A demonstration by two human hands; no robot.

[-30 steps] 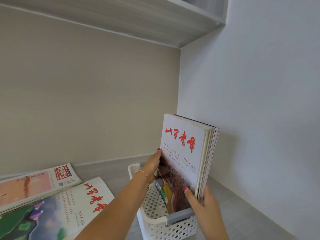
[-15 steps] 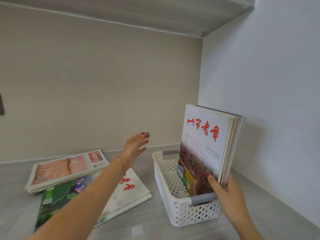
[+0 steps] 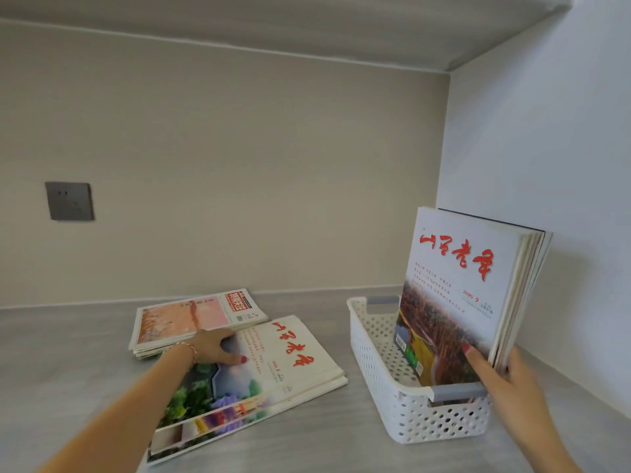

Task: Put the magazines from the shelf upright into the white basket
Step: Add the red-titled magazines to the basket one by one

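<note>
Head view: batch of thin white-covered magazines (image 3: 471, 295) stands upright in the white perforated plastic basket (image 3: 403, 407), right hand (image 3: 502, 373) grip clamped on its near edge. Two flat stacks left on the grey shelf (image 3: 307, 438): left hand (image 3: 213, 346) lies flat, grip released, on the near stack (image 3: 259, 377); far stack (image 3: 191, 319) untouched.

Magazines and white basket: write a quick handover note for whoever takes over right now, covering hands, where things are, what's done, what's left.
Left hand: resting flat on the top magazine of the near flat stack, thumb on the cover, nothing lifted yet.
Right hand: gripping the upright bundle of magazines at its lower right edge, steadying it.
White perforated plastic basket: on the grey shelf near the right wall; the bundle stands at its right side, with open space to its left.
Done: one bundle stands upright in the basket.
Left: the near flat stack and the second stack with the orange cover behind it.
</note>
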